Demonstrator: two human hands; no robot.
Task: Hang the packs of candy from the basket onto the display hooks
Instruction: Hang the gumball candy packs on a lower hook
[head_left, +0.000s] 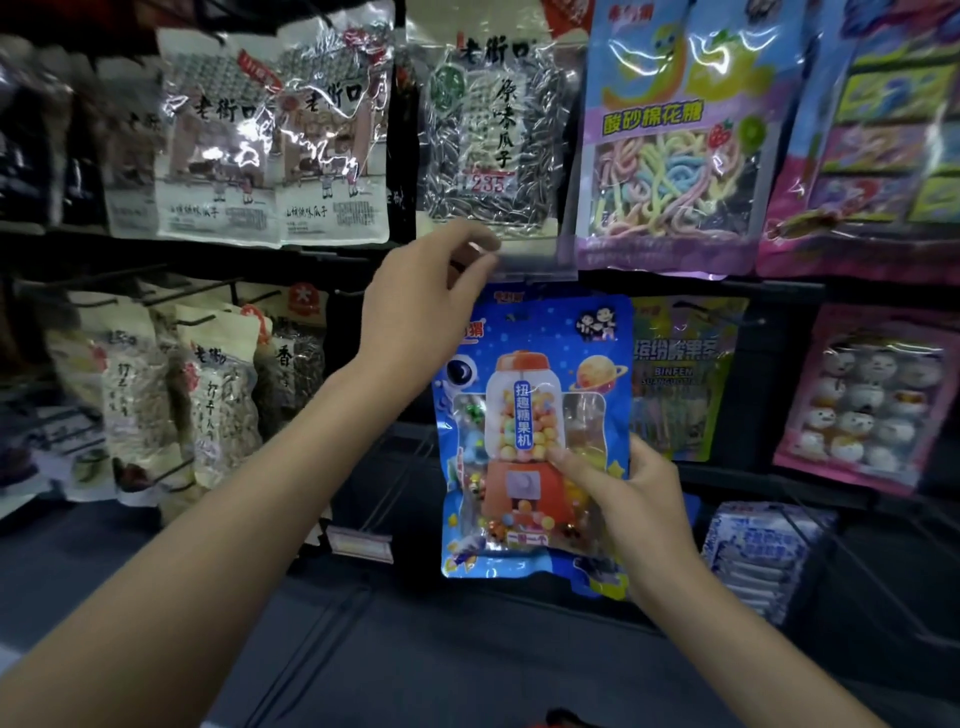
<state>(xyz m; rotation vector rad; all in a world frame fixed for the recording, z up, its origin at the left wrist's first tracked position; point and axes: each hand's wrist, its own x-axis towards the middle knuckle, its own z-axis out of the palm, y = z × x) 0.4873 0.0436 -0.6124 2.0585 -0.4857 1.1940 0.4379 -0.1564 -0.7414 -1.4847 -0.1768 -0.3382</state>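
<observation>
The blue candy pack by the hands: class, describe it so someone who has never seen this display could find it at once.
On the display rack, look at the lower row, below the grey sunflower-seed bag and the clear tag pinched by the left hand. The pack there, gripped low by the right hand, alone is blue with an orange gumball machine, astronaut and ringed planet.

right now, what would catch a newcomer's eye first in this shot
The bright blue candy pack with a gumball machine printed on it sits dead centre, and the right hand grips it at its lower right edge. Just above the pack's top, the left hand pinches the clear tag. At the upper right hangs a large pack of pastel marshmallow ropes.
</observation>
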